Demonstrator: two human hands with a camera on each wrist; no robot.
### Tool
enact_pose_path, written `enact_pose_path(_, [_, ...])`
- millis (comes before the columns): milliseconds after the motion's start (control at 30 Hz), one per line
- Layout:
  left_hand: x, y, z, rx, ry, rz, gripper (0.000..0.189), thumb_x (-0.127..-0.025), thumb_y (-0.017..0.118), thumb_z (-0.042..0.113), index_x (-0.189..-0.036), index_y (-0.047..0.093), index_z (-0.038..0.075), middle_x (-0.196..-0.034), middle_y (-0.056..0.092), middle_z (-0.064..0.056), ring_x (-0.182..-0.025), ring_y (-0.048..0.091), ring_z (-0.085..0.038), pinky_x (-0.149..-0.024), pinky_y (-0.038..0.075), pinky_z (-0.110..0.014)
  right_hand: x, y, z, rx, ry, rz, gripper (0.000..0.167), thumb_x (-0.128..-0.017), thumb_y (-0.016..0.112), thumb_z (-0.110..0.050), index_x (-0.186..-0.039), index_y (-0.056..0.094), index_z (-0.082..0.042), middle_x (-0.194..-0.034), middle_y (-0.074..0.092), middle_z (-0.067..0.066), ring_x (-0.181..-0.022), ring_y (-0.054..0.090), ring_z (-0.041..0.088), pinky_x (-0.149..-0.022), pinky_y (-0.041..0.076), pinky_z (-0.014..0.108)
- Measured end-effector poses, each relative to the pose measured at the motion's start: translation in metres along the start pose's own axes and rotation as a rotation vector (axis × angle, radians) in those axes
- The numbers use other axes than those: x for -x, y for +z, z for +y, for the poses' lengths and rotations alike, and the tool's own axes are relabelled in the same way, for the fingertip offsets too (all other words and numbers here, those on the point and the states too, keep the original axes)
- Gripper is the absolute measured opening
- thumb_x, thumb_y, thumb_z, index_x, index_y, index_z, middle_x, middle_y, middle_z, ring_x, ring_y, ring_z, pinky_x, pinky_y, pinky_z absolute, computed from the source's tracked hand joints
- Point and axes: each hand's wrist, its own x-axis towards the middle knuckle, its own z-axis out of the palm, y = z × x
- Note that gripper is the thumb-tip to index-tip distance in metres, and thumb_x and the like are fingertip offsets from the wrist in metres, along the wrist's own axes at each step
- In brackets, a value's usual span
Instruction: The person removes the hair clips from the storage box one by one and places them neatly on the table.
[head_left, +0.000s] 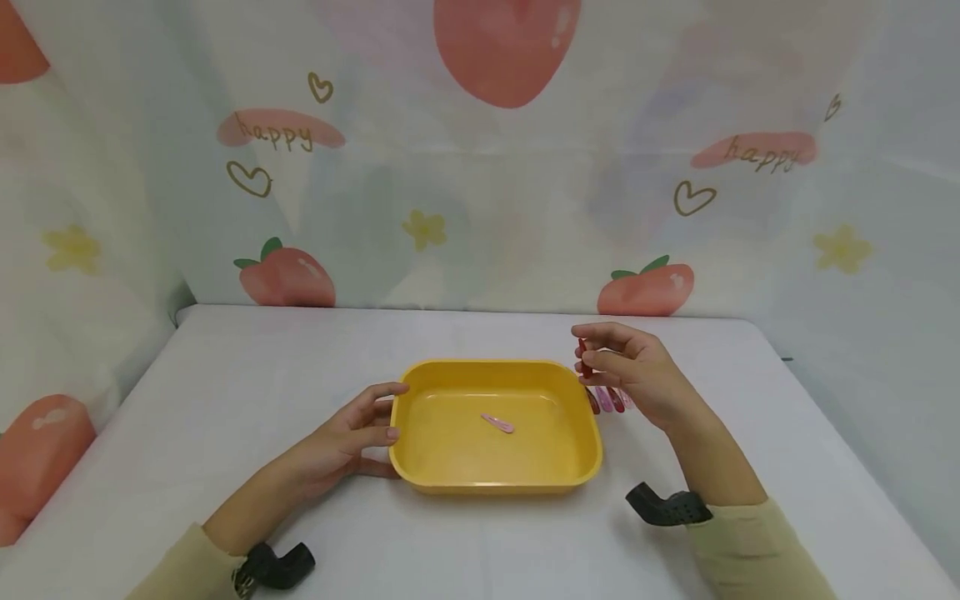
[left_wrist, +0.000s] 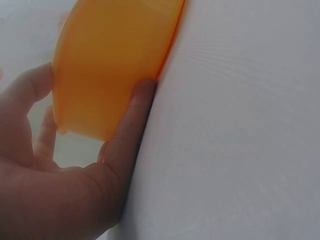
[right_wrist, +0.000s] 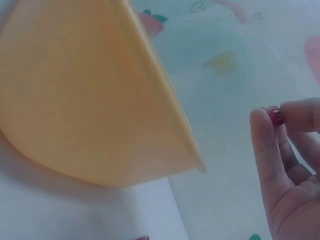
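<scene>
A yellow plastic tray (head_left: 495, 479) stands on the table with one pink snap hair clip (head_left: 498, 423) lying inside it. My left hand (head_left: 348, 433) grips the tray's left end, fingertips at the rim and one finger lower on the outer wall, near the tabletop in the left wrist view. Above the tray's far right corner, my right hand (head_left: 637, 367) pinches a dark red hair clip (head_left: 585, 357) between thumb and fingers. Only the red end of that clip shows in the right wrist view. Below this hand, several red and pink hair clips (head_left: 604, 400) lie in a row, partly hidden.
White cloth covers the table (head_left: 300, 350), whose far edge meets a printed backdrop (head_left: 510, 208). Another backdrop panel (head_left: 75, 333) closes off the left side. Each wrist carries a black camera mount (head_left: 667, 506) near the sleeve.
</scene>
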Motion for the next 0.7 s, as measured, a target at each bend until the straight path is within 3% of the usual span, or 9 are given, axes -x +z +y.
enact_pose_path(300, [0.001, 0.000, 0.000, 0.011, -0.003, 0.004, 0.060, -0.099, 0.058, 0.009, -0.152, 0.030, 0.018, -0.155, 0.029, -0.021, -0.122, 0.055, -0.034, -0.090, 0.055, -0.057, 0.004, -0.015, 0.002, 0.107, -0.040, 0.032, 0.029, -0.099, 0.061, -0.012, -0.127, 0.062, -0.007, -0.103, 0.062, 0.009, -0.083, 0.068, 0.016, -0.079, 0.060, 0.028])
enact_pose_path(700, [0.001, -0.002, -0.001, -0.003, 0.012, -0.004, 0.059, -0.099, 0.057, 0.008, -0.152, 0.030, 0.017, -0.155, 0.027, -0.021, -0.120, 0.056, -0.034, -0.089, 0.056, -0.057, 0.005, -0.036, 0.008, 0.084, -0.065, 0.088, 0.028, -0.100, 0.060, -0.013, -0.127, 0.063, -0.007, -0.105, 0.060, 0.008, -0.088, 0.064, 0.015, -0.079, 0.060, 0.029])
